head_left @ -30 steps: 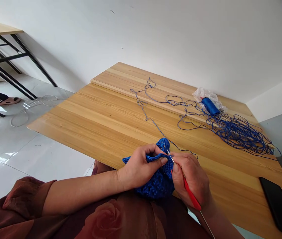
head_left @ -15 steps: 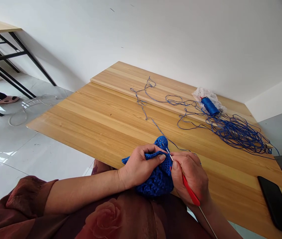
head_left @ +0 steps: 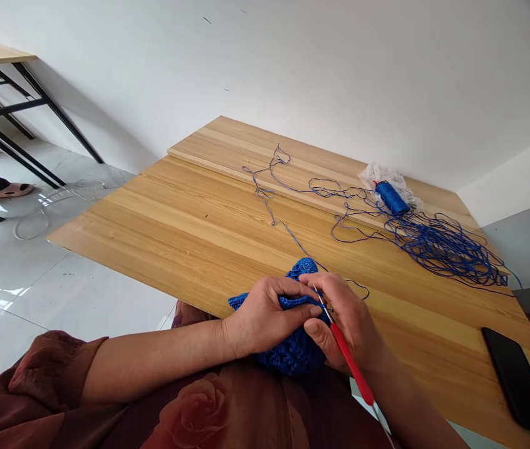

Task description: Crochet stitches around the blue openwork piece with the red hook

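A blue crocheted piece rests at my lap by the table's near edge. My left hand pinches its upper edge between thumb and fingers. In my right hand is a crochet hook with a red handle; its metal tip meets the work beside my left fingertips. The right thumb stands a little away from the shaft, and the index finger reaches over to the left fingers. A blue yarn strand runs across the table to the work. The stitch at the tip is too small to make out.
On the wooden table, a blue yarn spool lies by a clear plastic bag. Loose yarn is heaped at the right, with a black phone nearer me. Another person's foot shows at far left.
My right hand has opened out: the index finger has stretched left over the work and the thumb has come down off the hook's shaft. The left hand keeps its pinch.
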The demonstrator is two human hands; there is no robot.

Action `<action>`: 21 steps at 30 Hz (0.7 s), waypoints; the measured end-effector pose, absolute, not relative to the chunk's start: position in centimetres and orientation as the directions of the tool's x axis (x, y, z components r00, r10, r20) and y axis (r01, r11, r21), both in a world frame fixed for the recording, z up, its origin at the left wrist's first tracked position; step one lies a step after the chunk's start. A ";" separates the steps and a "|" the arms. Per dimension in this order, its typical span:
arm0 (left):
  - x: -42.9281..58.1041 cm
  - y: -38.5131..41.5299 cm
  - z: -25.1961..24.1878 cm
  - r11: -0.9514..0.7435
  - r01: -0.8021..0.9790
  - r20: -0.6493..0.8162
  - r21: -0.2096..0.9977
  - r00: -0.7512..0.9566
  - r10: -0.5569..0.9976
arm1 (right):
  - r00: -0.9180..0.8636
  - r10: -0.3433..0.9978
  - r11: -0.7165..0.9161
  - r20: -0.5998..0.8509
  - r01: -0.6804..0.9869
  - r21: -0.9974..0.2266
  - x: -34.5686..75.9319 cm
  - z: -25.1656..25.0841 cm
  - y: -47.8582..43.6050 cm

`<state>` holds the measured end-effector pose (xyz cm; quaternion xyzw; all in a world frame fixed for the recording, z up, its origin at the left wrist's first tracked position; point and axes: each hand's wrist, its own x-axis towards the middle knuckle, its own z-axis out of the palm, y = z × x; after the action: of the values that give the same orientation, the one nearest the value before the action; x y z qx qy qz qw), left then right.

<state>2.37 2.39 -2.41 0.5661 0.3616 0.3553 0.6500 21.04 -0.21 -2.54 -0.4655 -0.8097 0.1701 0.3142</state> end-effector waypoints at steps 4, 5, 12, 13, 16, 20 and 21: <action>2.2 2.7 -2.1 0.227 -0.096 -0.158 0.969 0.465 0.871 | -0.350 0.765 0.557 0.541 0.782 -0.281 22.0 -1.9 -0.8; 2.2 2.8 -2.1 0.272 -0.118 -0.189 0.955 0.463 0.866 | -0.377 0.730 0.565 0.569 0.802 -0.194 22.2 -1.7 -1.1; 2.1 3.0 -1.9 0.499 -0.212 -0.351 0.840 0.489 0.799 | -0.453 0.666 0.610 0.592 0.788 -0.083 23.1 -1.9 -2.4; 2.1 3.0 -1.9 0.503 -0.208 -0.355 0.839 0.493 0.795 | -0.452 0.681 0.616 0.576 0.779 -0.116 23.2 -1.9 -2.5; 1.9 3.3 -1.8 0.483 -0.168 -0.347 0.859 0.503 0.792 | -0.455 0.722 0.635 0.522 0.736 -0.237 23.3 -1.6 -2.7; 1.6 3.6 -1.6 0.476 -0.140 -0.341 0.868 0.527 0.778 | -0.444 0.775 0.620 0.449 0.669 -0.410 23.2 -1.0 -3.0; 1.5 3.7 -1.6 0.477 -0.140 -0.341 0.867 0.530 0.776 | -0.449 0.782 0.617 0.433 0.656 -0.434 23.2 -1.0 -3.0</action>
<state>1.46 3.66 -1.58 0.4155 0.3825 0.2977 0.7697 23.23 -3.05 -0.95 -0.4254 -0.8451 0.1018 0.3074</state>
